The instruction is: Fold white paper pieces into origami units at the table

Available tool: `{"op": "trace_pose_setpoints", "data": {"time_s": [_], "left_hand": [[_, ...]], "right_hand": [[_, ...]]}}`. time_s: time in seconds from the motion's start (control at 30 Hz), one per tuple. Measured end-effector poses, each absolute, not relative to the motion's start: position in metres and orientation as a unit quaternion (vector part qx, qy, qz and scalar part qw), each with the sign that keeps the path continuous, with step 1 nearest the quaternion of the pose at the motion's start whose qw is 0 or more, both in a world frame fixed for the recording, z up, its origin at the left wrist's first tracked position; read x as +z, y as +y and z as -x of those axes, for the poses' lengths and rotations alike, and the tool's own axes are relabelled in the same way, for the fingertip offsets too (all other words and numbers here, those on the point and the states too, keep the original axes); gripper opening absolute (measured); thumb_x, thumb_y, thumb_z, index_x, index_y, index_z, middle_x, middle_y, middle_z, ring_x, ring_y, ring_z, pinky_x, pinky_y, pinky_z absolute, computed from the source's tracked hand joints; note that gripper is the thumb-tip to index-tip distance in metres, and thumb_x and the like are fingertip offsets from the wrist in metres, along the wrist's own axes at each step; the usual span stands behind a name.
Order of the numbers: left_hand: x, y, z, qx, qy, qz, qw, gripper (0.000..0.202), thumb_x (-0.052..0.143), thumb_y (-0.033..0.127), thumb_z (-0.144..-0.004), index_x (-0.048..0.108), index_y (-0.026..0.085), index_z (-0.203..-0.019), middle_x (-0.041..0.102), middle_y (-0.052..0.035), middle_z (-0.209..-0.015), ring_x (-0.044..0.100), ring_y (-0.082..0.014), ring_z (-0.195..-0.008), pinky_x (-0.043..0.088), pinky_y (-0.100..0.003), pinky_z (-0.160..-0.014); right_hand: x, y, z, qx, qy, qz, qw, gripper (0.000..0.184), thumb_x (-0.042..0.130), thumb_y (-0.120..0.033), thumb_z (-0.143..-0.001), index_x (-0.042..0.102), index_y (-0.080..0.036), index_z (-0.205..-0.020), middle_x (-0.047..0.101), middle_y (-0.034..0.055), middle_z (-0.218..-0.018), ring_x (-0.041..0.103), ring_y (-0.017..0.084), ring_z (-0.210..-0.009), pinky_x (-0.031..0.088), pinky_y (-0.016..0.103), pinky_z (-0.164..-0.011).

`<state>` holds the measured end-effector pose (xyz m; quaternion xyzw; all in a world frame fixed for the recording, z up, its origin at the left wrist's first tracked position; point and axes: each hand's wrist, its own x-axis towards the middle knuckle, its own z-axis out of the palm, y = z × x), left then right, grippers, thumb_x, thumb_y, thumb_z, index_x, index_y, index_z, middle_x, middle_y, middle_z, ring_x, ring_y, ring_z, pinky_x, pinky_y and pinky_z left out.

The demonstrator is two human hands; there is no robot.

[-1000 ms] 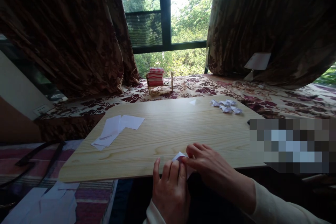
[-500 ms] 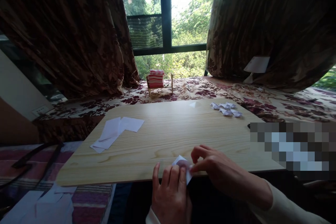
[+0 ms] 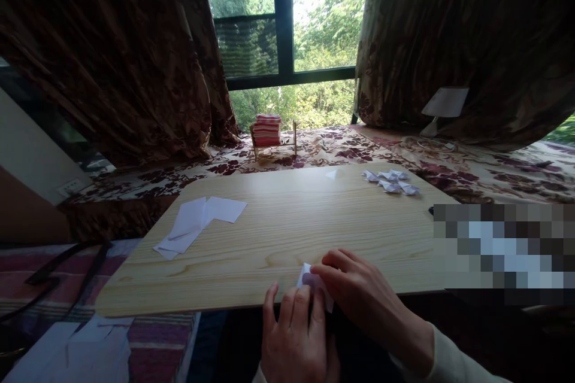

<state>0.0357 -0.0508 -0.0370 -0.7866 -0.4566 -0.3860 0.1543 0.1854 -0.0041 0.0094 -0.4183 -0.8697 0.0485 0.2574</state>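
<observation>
Wood-grain table, two hands on one paper, one lamp

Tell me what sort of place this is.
Probably a room in a home, perhaps a bedroom: patterned curtains hang beside the window, a lamp stands on the flower-patterned cloth near it, and striped fabric like bedding lies at lower left.

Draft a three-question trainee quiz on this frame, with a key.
1. True or false: the small white paper piece by the left hand and right hand lies at the far edge of the pale wood-grained table.
2. The folded white paper shapes lie at the table's: (a) near left; (b) far right; (c) near right.
3. What stands on the cream-and-maroon floral fabric before the right-hand dark curtain?

Key: 1. False, near edge. 2. b. 3. A white-shaded lamp.
</observation>
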Motion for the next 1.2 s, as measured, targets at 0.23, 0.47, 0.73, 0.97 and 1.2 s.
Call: {"op": "trace_pose_setpoints", "data": {"time_s": [0.23,0.47,0.73,0.97,1.2], "left_hand": [[-0.035,-0.050,-0.037,-0.393,-0.463,0.783,0.134,0.036,0.040,0.032,-0.087,0.067,0.014,-0.104,0.067,-0.0104,-0.097,0.056,-0.0243,-0.093,0.025,-0.048,-0.102],[-0.034,-0.051,-0.038,-0.394,-0.465,0.783,0.126,0.035,0.041,0.030,-0.087,0.067,0.013,-0.104,0.068,-0.0104,-0.097,0.056,-0.0240,-0.094,0.024,-0.047,-0.103],[-0.031,-0.053,-0.033,-0.398,-0.448,0.790,0.132,0.032,0.044,0.029,-0.086,0.067,0.013,-0.102,0.068,-0.0117,-0.098,0.058,-0.0241,-0.095,0.026,-0.048,-0.103],[-0.005,-0.044,-0.016,-0.361,-0.452,0.810,0.097,0.033,0.050,0.027,-0.083,0.063,0.016,-0.111,0.065,-0.0091,-0.104,0.055,-0.0241,-0.101,0.020,-0.049,-0.107],[-0.007,-0.029,-0.010,-0.280,-0.441,0.843,0.126,0.036,0.054,0.032,-0.080,0.062,0.016,-0.111,0.065,-0.0072,-0.107,0.052,-0.0257,-0.104,0.011,-0.051,-0.109]], "right_hand": [[0.014,-0.003,-0.183,-0.013,-0.880,0.416,0.230,0.021,0.065,-0.011,-0.079,0.062,-0.021,-0.098,0.059,0.0037,-0.089,0.050,0.019,-0.081,0.039,0.030,-0.070],[0.010,0.000,-0.182,-0.026,-0.888,0.397,0.229,0.011,0.065,-0.015,-0.081,0.062,-0.021,-0.089,0.058,0.0016,-0.084,0.048,0.018,-0.080,0.034,0.030,-0.068],[0.012,-0.004,-0.181,-0.019,-0.891,0.405,0.203,0.012,0.066,-0.013,-0.080,0.063,-0.019,-0.089,0.058,0.0031,-0.084,0.048,0.019,-0.079,0.034,0.031,-0.067],[0.018,-0.004,-0.184,0.061,-0.887,0.424,0.173,0.016,0.054,-0.013,-0.087,0.064,-0.023,-0.096,0.057,0.0034,-0.087,0.048,0.018,-0.082,0.035,0.029,-0.066],[0.016,-0.004,-0.187,0.080,-0.886,0.424,0.171,0.016,0.055,-0.012,-0.086,0.064,-0.023,-0.093,0.057,0.0023,-0.087,0.048,0.018,-0.082,0.036,0.030,-0.070]]}}
